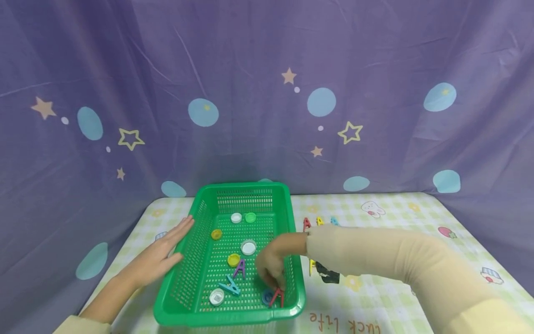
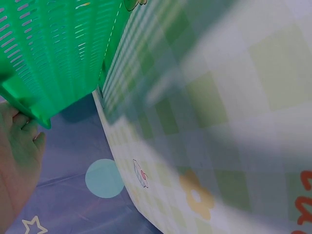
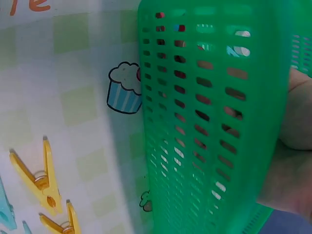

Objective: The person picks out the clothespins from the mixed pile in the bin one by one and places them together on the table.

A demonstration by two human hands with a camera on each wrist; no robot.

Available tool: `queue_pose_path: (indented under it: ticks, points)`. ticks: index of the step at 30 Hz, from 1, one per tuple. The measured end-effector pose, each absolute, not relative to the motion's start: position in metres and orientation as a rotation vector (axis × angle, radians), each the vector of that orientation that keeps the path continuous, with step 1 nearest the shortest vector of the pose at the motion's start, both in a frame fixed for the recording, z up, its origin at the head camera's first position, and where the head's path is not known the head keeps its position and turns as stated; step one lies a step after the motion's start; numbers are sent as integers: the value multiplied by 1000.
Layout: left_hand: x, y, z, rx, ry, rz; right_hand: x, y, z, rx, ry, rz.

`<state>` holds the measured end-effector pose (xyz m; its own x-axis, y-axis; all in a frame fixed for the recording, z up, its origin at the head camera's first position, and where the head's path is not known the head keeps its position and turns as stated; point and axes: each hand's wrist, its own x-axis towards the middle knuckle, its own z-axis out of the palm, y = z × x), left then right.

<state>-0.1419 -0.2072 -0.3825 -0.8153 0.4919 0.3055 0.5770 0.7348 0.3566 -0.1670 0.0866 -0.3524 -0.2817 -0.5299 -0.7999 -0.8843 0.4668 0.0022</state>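
A green plastic basket [image 1: 233, 317] stands on the table. My left hand [image 1: 160, 257] rests on its left rim with fingers extended; the left wrist view shows the fingers [image 2: 22, 129] against the rim. My right hand [image 1: 273, 264] reaches down inside the near right corner and pinches a red clothespin [image 1: 277, 298] at its upper end. Beside that clothespin lies a blue bottle cap [image 1: 267, 298], partly covered. On the basket floor are a purple clothespin [image 1: 239, 268] and a light blue clothespin [image 1: 230, 285]. In the right wrist view the basket wall hides the fingertips.
Several caps lie in the basket, among them a yellow cap [image 1: 233, 260], a white cap [image 1: 248, 247] and a green cap [image 1: 250, 217]. Right of the basket are more clothespins, including a yellow clothespin [image 3: 41, 178], and a black item [image 1: 327, 273], partly under my sleeve.
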Motion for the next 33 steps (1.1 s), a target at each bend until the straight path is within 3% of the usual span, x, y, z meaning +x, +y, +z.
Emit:
queue_pose_path:
  ticks: [12, 23, 33]
  points:
    - [-143, -208, -383, -857, -2740, -649, -179, 116, -323, -1098, 2058, -16]
    - [-139, -206, -382, -845, -2744, -639, -181, 151, -306, -822, 2133, -663]
    - [-142, -207, -384, -850, -2732, -636, -180, 188, -296, -736, 2072, -1041]
